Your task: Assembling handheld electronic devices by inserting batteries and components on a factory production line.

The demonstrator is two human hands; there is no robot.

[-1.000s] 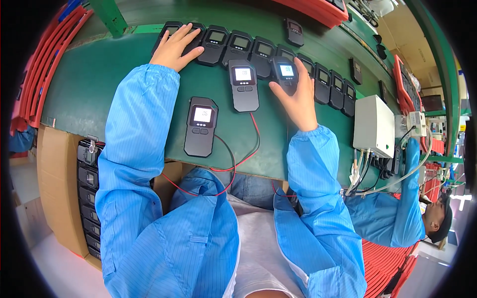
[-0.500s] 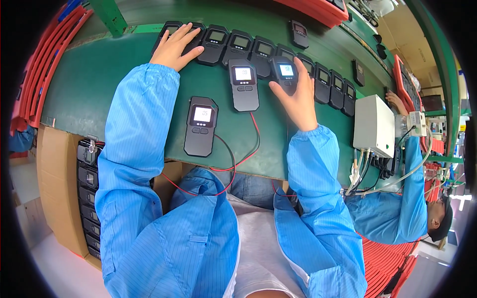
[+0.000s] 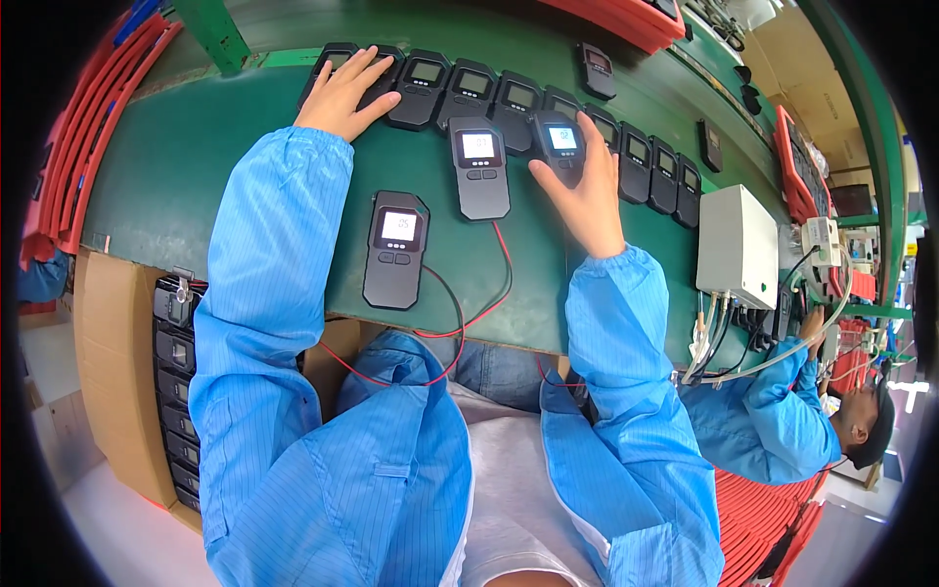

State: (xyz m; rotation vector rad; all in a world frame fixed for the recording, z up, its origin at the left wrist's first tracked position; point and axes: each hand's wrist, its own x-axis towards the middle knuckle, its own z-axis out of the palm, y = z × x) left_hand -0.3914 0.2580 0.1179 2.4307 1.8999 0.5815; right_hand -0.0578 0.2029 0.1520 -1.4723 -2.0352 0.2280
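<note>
My left hand (image 3: 344,96) lies with fingers spread across the dark handheld meters at the left end of a row. My right hand (image 3: 584,186) is around a meter with a lit screen (image 3: 559,140), thumb at its lower left and fingers along its right edge. Left of that, another lit meter (image 3: 479,168) lies on the green bench, and a third lit one (image 3: 396,249) lies nearer to me. Red and black leads run from these two toward my lap. The row of unlit meters (image 3: 469,90) stretches behind, partly covered by my hands.
Single meters lie farther back (image 3: 597,71) and to the right (image 3: 710,145). A white box (image 3: 736,245) with cables stands at the right, near a co-worker in a blue sleeve (image 3: 782,391). Red trays (image 3: 108,117) are stacked at left, above a carton (image 3: 117,362) of meters.
Both my hands stay in place. The middle lit meter's display reads differently. The two single meters at the back have shifted slightly right. The co-worker's hand has drawn back from the red tray.
</note>
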